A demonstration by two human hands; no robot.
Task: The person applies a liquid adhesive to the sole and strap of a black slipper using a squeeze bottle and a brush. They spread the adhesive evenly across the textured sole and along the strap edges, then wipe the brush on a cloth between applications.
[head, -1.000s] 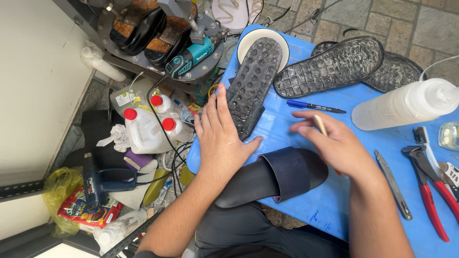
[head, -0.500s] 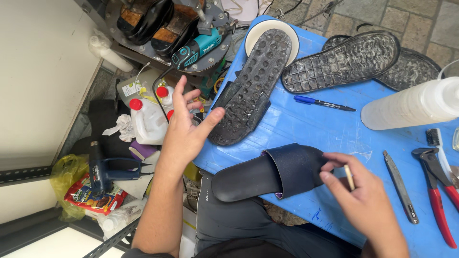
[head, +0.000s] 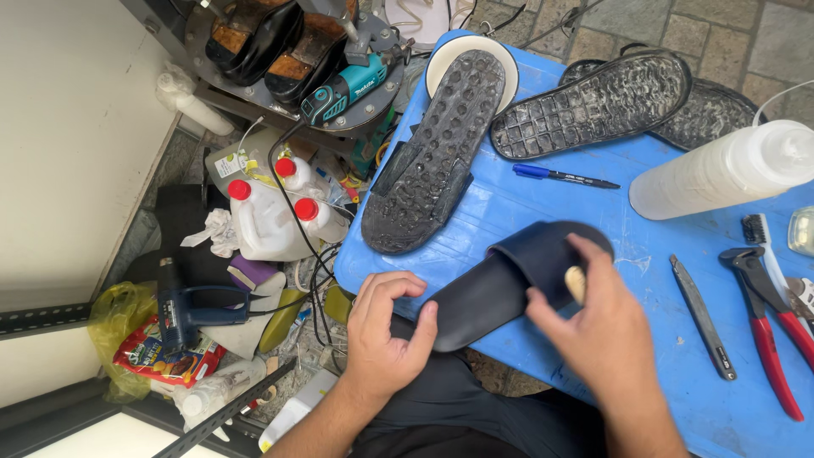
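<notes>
The left hand (head: 381, 335) has its fingers curled round the heel end of a dark slide sandal (head: 509, 280), thumb pressed on the sole, while the right hand (head: 606, 326) rests on the strap end with a small pale stick (head: 576, 282) pinched between its fingers. The sandal lies under both hands on the near edge of the blue table (head: 526, 199). Just beyond the fingertips lie a studded black sole (head: 441, 153), a blue pen (head: 564, 176) and a second ridged sole (head: 593, 102); out past the right hand sit a white squeeze bottle (head: 721, 170), a metal blade (head: 701, 315) and red-handled pliers (head: 767, 331).
</notes>
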